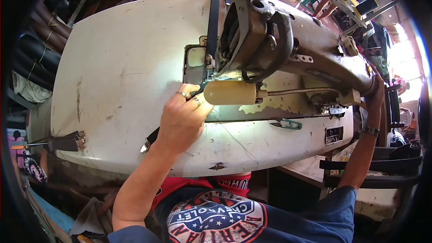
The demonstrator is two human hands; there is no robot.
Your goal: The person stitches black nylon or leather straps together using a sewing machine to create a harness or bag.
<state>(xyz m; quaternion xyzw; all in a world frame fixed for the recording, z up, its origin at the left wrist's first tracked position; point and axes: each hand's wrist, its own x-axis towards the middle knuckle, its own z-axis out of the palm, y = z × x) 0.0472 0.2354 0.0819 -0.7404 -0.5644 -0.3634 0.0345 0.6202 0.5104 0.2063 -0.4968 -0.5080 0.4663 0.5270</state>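
A black strap (212,27) runs from the far edge of the white table down to the needle area of an old brown sewing machine (310,40). Beside the needle, my left hand (184,114), with rings on two fingers, pinches this strap close to the presser foot. Below that hand a strap end with a metal clip (145,147) sticks out over the tabletop. My right hand (376,93) is closed round the handwheel at the machine's right end; its fingers are partly hidden. A beige lamp (229,92) on a flexible neck lights the stitching spot and overlaps my left fingertips.
Green thread snips (288,124) lie on the table (121,63) in front of the machine bed. Dark straps with metal ends (67,141) rest at the left corner. Black straps hang on a rack (373,171) at lower right. Rolls of material (38,58) stand at left.
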